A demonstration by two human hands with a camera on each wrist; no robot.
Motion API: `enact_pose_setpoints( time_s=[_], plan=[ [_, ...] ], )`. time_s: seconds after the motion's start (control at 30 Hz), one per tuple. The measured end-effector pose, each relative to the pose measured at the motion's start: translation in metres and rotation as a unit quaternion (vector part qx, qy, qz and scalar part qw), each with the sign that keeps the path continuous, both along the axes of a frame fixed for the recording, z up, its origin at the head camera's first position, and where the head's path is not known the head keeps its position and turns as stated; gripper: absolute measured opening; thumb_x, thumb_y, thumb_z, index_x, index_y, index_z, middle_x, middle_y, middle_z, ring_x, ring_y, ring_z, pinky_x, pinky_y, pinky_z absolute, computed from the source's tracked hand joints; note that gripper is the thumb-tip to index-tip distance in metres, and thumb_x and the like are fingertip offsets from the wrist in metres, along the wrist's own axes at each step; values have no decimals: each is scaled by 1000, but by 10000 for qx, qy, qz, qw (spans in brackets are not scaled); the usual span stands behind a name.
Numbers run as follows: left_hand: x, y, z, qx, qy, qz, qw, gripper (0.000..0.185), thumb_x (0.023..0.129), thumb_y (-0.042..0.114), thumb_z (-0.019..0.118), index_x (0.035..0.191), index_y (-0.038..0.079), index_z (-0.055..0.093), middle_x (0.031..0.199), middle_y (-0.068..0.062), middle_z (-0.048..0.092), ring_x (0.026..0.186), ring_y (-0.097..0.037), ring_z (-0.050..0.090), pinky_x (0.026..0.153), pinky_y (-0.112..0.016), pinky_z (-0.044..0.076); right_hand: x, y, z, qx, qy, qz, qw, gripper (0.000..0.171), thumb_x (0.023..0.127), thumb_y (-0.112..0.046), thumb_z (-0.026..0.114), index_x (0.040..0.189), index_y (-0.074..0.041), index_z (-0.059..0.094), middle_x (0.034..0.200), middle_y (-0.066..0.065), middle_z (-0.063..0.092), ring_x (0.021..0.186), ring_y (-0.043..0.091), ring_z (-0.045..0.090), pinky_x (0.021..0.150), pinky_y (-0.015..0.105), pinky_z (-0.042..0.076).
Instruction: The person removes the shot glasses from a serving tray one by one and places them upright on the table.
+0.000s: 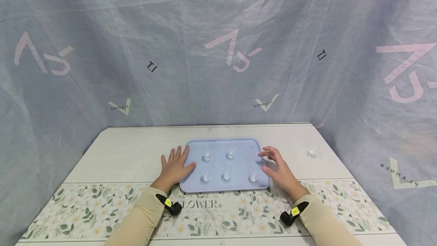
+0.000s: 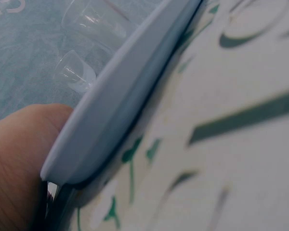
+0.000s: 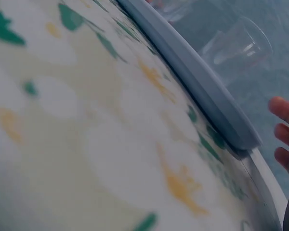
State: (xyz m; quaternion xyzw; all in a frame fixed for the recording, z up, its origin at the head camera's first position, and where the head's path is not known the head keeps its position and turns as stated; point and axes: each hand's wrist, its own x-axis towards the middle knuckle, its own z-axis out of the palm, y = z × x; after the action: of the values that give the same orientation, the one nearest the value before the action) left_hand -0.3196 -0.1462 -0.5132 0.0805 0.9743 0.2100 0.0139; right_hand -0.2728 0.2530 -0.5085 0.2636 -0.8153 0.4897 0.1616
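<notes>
A light blue rectangular tray (image 1: pixel 239 167) lies on the table between both hands. Several small clear cups stand on it: a back-left cup (image 1: pixel 207 155), a back-middle cup (image 1: pixel 231 153), and three along the front, the rightmost front cup (image 1: pixel 253 177) among them. My left hand (image 1: pixel 174 169) rests at the tray's left edge, fingers spread and straight, thumb reaching over the rim. At the right edge, my right hand (image 1: pixel 280 171) has loosely bent fingers around the rim, with no cup between them. The left wrist view shows the left thumb (image 2: pixel 29 130) beside the tray's rim.
Another clear cup (image 1: pixel 311 152) stands on the white table at the right, beyond the right hand. A floral printed band (image 1: pixel 235 215) runs across the front of the tablecloth. Grey patterned curtains (image 1: pixel 191 86) enclose the table at the back and sides.
</notes>
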Motion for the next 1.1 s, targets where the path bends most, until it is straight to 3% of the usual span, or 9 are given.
enact_pose_setpoints(
  time_s=[0.1, 0.3, 0.43, 0.67, 0.9, 1.1],
  plan=[
    [1, 0, 0, 30, 34, -5, 10000, 82, 99, 53, 52, 163, 14, 21, 167, -22, 13, 153, -47, 2, 114, -71, -9, 0, -1, -4, 189, -115, 403, 9989, 74, 82, 8, 71, 146, 1, 37, 126, 24, 61, 123, 46, 53, 110, 56, 37],
    [2, 1, 0, 112, 150, -25, 9998, 81, 97, 52, 52, 162, 12, 24, 166, -24, 16, 153, -48, 5, 114, -70, -9, -1, 0, -9, 323, -520, 799, 9949, 76, 82, -4, 81, 145, 0, 39, 123, 15, 62, 123, 38, 54, 113, 20, 28],
    [1, 0, -1, 78, 143, -14, 9999, 81, 98, 52, 52, 162, 12, 24, 166, -24, 15, 153, -47, 5, 114, -70, -9, -2, 0, -12, 400, -733, 672, 9942, 72, 82, -13, 85, 141, -2, 45, 120, 6, 63, 122, 32, 55, 111, 13, 26],
    [0, -1, -2, -35, 109, 2, 9999, 81, 98, 53, 52, 163, 14, 22, 167, -22, 15, 153, -46, 4, 114, -70, -9, 1, -5, -11, 658, -554, 232, 9960, 64, 77, -3, 86, 131, -4, 54, 114, 11, 61, 113, 31, 55, 109, 19, 33],
    [0, -1, -2, -79, 51, -6, 10000, 81, 99, 54, 51, 163, 15, 20, 167, -21, 14, 153, -45, 3, 114, -70, -9, 16, -14, 16, 777, -634, 297, 9945, 49, 80, 0, 83, 121, 7, 57, 108, 18, 62, 108, 32, 56, 102, 56, 41],
    [0, 0, -3, -9, 87, -2, 10000, 81, 98, 53, 51, 163, 14, 21, 167, -21, 14, 153, -46, 4, 114, -70, -10, 20, -16, 24, 862, -429, 431, 9944, 40, 82, -2, 82, 115, 4, 61, 102, 14, 63, 98, 27, 58, 91, 48, 47]
  ],
)
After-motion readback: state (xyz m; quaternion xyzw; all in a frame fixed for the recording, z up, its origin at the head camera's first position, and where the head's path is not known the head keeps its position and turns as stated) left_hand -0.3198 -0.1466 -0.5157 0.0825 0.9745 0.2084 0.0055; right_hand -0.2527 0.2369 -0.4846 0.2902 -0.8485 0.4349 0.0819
